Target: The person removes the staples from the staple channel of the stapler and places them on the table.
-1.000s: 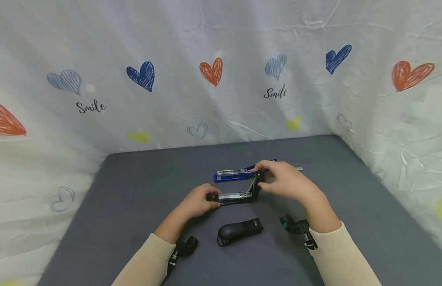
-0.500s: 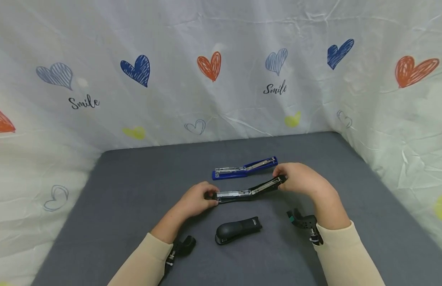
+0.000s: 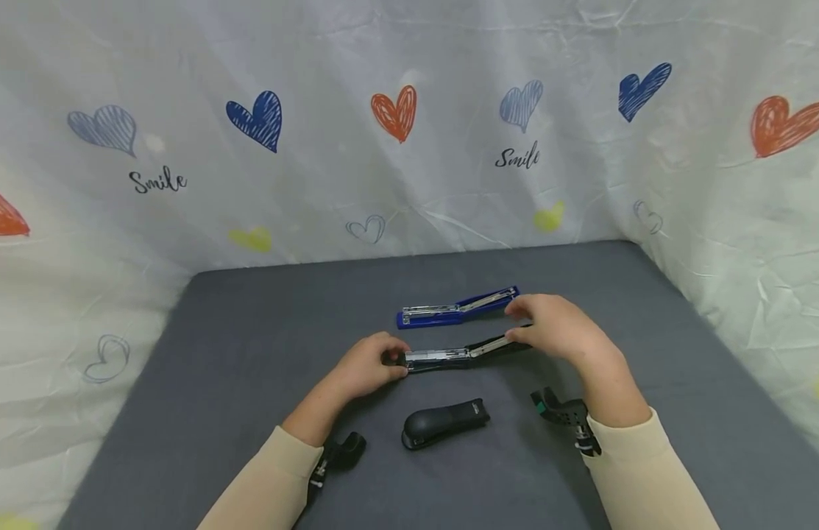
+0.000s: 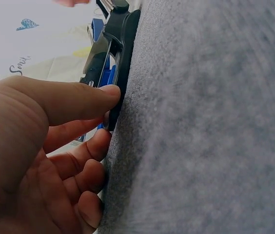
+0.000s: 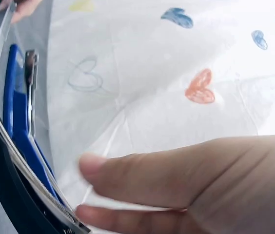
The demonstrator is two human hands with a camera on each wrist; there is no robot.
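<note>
A black stapler lies opened out flat on the grey table. My left hand pinches its left end; the left wrist view shows the thumb pressed on that end of the black stapler, with the other fingers curled below. My right hand hovers at the stapler's right end, fingers fairly straight and resting on the top arm, thumb off it. In the right wrist view the right hand is above the black stapler.
A blue stapler, also opened flat, lies just behind the black one; the blue stapler shows in the right wrist view too. A closed black stapler lies nearer me. White cloth with printed hearts walls the table at back and sides.
The right hand swung the black stapler's top arm from upright down to the right until it lay flat, then loosened its hold. The left hand stayed on the left end.
</note>
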